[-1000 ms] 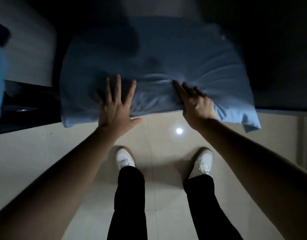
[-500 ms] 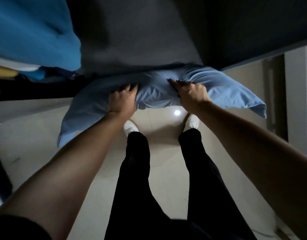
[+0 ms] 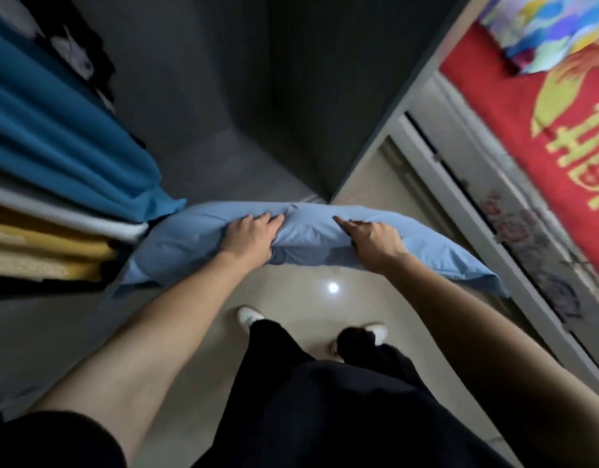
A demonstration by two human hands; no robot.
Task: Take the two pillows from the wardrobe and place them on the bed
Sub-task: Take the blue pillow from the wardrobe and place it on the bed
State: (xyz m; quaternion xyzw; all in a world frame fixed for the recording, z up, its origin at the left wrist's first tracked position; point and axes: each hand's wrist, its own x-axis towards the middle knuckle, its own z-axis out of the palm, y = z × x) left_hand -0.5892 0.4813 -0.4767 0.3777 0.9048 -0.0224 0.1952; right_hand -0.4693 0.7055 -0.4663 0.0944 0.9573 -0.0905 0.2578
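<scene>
Both hands are closed on the light blue pillow [image 3: 311, 228], the left hand [image 3: 252, 239] bunching the cover near the middle and the right hand [image 3: 372, 243] pinching it just beside, with the fingers curled over the top edge. The pillow is held clear of the floor [image 3: 291, 292] in front of the open wardrobe [image 3: 257, 113], its left end close to the hanging teal cloth [image 3: 61, 130] and folded yellow fabric [image 3: 38, 244]. The carry is best done with the grip kept firm and level, since the ends sag, and the body turned toward the red bedspread [image 3: 534, 123] seen at the right, which is judged to be the bed. Compared with half a second ago, the pillow has been drawn further out, the view has been swung right, and the bedspread has come into sight.
</scene>
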